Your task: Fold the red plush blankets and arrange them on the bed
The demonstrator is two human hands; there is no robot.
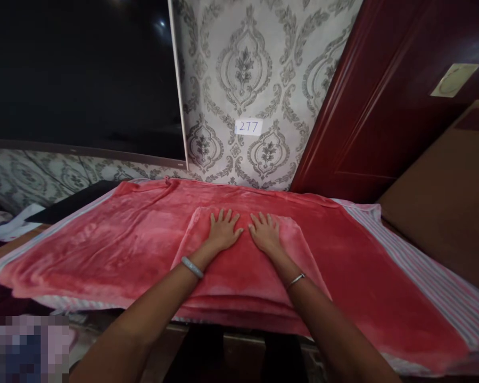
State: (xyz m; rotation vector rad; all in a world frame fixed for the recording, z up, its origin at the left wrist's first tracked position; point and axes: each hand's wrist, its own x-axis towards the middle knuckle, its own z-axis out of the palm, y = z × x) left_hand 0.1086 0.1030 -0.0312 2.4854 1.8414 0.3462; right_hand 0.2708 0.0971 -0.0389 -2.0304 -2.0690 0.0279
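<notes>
A folded pink-red plush piece [239, 271] lies on a larger spread of matching red plush cloth [355, 266]. Both my hands rest flat on the folded piece, near its far edge. My left hand [223, 231] has its fingers spread, with a pale bangle on that wrist. A short gap to the right, my right hand [265, 231] also lies palm down with fingers apart; a thin silver bracelet circles its wrist. Neither hand grips anything. Layered folds show along the near edge of the folded piece.
Striped cloth [415, 266] shows along the right side of the surface. Behind stand a patterned wall with a paper label "277" [248, 126], a dark television screen [80, 74] and a dark red door [355, 106]. A cardboard box [451, 197] is at the right.
</notes>
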